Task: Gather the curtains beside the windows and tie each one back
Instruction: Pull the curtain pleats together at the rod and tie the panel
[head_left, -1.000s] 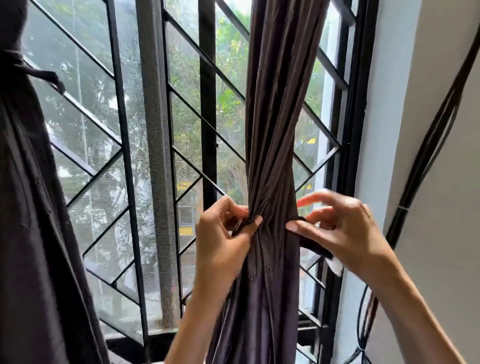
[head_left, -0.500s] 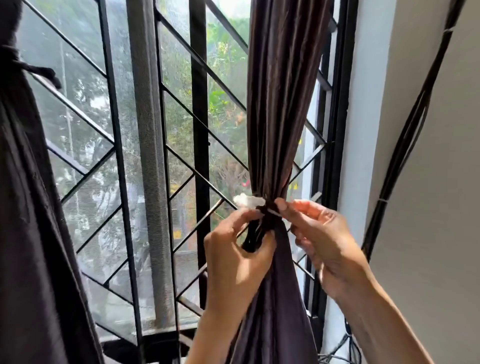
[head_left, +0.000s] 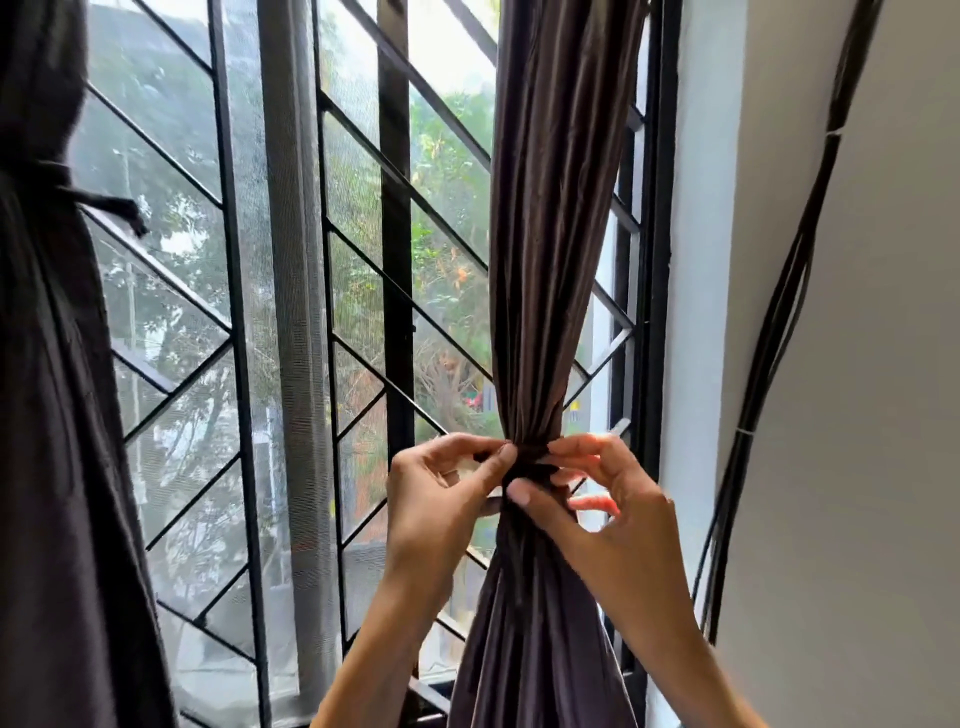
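A dark brown curtain (head_left: 550, 249) hangs gathered into a narrow bundle in front of the right side of the window. A dark tie band (head_left: 532, 462) cinches it at its waist. My left hand (head_left: 441, 499) pinches the band from the left with thumb and forefinger. From the right, my right hand (head_left: 597, 499) grips the band, its thumb pressed on the folds just below. A second dark curtain (head_left: 47, 415) at the far left is bound by its own tie (head_left: 111, 205).
A black metal window grille (head_left: 234, 312) with diagonal bars and a mesh screen stands behind the curtains. A grey-white wall (head_left: 857, 415) is on the right, with a bundle of black cables (head_left: 779, 338) running down it.
The band has been drawn tight around the curtain. Both hands have closed in on the knot, and the white scrap seen at the tie is hidden now. The view has shifted slightly.
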